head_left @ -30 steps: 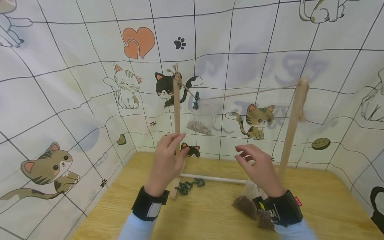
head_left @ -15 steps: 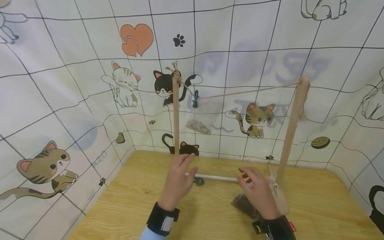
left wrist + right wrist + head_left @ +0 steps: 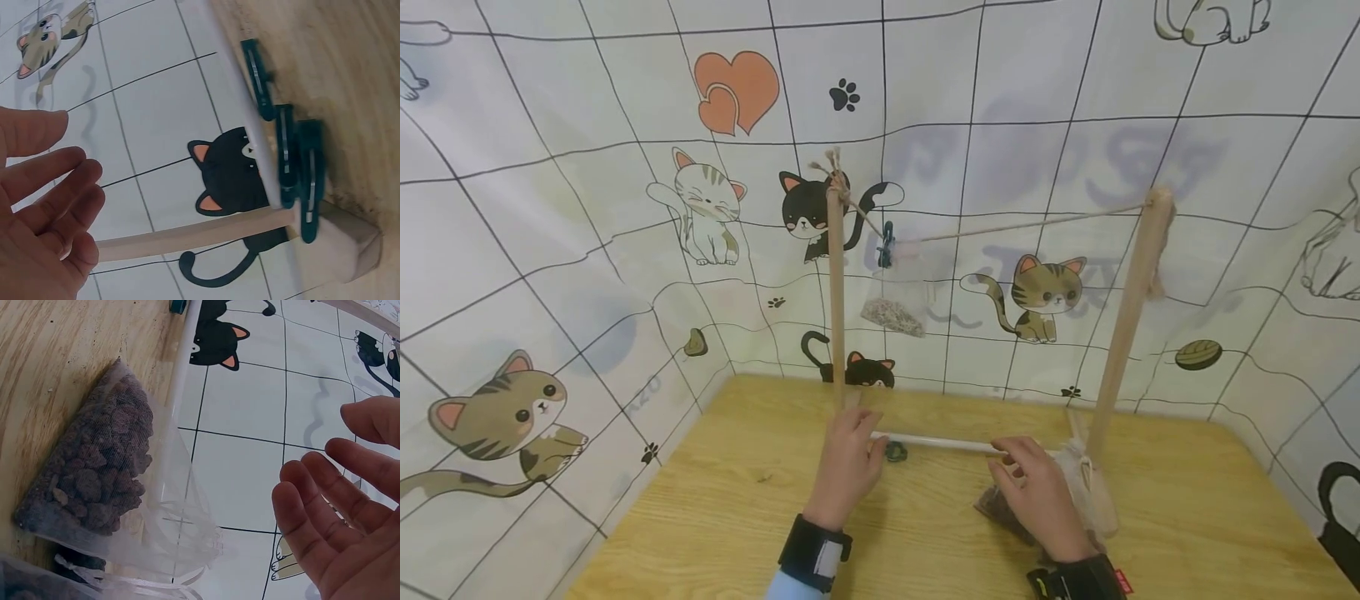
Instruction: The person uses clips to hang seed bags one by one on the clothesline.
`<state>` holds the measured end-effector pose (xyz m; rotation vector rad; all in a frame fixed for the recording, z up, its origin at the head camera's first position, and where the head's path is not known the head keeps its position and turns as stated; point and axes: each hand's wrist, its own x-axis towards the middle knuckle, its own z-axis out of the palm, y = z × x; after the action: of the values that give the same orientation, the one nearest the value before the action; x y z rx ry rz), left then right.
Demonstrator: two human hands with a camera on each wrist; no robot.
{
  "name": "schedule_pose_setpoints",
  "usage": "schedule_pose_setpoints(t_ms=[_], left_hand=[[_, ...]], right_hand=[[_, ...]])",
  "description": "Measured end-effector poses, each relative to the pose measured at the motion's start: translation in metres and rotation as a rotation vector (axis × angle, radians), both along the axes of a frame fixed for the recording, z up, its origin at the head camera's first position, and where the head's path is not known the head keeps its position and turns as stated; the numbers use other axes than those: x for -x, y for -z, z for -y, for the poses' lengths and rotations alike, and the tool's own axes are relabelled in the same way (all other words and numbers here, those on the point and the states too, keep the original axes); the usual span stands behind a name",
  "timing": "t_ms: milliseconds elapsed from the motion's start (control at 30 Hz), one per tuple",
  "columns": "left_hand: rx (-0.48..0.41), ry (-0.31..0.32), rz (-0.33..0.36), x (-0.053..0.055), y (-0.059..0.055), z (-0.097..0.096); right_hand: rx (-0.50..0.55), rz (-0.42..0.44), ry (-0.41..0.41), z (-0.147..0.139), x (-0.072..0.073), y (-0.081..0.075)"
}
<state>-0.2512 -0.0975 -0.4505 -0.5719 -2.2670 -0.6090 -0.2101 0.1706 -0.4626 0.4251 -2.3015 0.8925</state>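
My left hand [image 3: 844, 467] hovers with relaxed fingers near the foot of the left wooden post. Several dark green clothespins [image 3: 285, 156] lie there by the white rod [image 3: 234, 69]; in the head view the hand hides most of them. My right hand [image 3: 1036, 498], fingers loosely bent and holding nothing, is over a sheer drawstring bag of dark reddish stones [image 3: 94, 462]. Part of a second such bag [image 3: 37, 581] shows beside it. Above, another green clothespin [image 3: 886, 244] clips a sheer bag with pale contents [image 3: 892, 317] onto a twine line [image 3: 1030, 224].
The twine runs between a left wooden post [image 3: 837, 292] and a right wooden post [image 3: 1126, 333], joined low by the white rod. All stand on a wood-grain table [image 3: 700, 500]. A cat-print sheet [image 3: 925, 83] hangs behind. A black object [image 3: 1341, 517] is at the right edge.
Both hands have come down from beside the posts toward the tabletop, the left one also moving right to cover most of the clothespins. The hanging bag stays on the line.
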Motion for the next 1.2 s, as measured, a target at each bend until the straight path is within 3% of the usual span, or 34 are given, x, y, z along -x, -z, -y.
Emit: schedule_pose_setpoints(t_ms=[233, 567, 833, 1033, 1200], left_hand=[[0.017, -0.021, 0.05, 0.009, 0.019, 0.001], [0.216, -0.082, 0.129, 0.017, 0.045, 0.001], [0.328, -0.103, 0.182, 0.014, 0.049, 0.0], [0.337, -0.097, 0.263, 0.01, 0.049, 0.0], [0.343, -0.093, 0.279, 0.01, 0.049, 0.001]], right_hand=[[-0.014, 0.028, -0.013, 0.0, 0.002, 0.004], [-0.025, 0.053, -0.014, 0.006, 0.003, 0.01], [-0.013, 0.124, -0.032, 0.01, 0.001, 0.01], [-0.011, 0.165, -0.046, 0.011, 0.0, 0.009], [-0.017, 0.184, -0.053, 0.012, -0.001, 0.009]])
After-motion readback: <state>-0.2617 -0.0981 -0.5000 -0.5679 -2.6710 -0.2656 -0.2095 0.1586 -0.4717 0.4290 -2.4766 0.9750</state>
